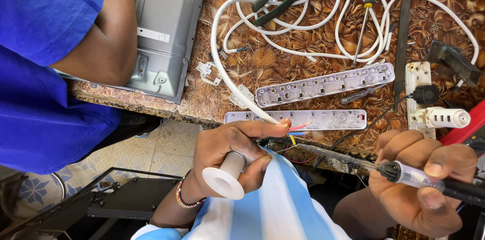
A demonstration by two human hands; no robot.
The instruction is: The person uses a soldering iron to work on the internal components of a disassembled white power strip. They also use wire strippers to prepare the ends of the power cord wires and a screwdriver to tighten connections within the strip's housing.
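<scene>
Left hand (230,151) grips white plastic spool (226,175), fingertips pinching white cable (237,91) end. Right hand (422,184) clenched round clear-handled soldering iron (419,177), near edge of brown patterned counter (273,63).

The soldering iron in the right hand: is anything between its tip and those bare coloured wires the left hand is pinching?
Nothing visible. The soldering iron in the right hand points left toward the coloured wires pinched by the left hand. Between them lies only the table edge, just below the line.
</scene>
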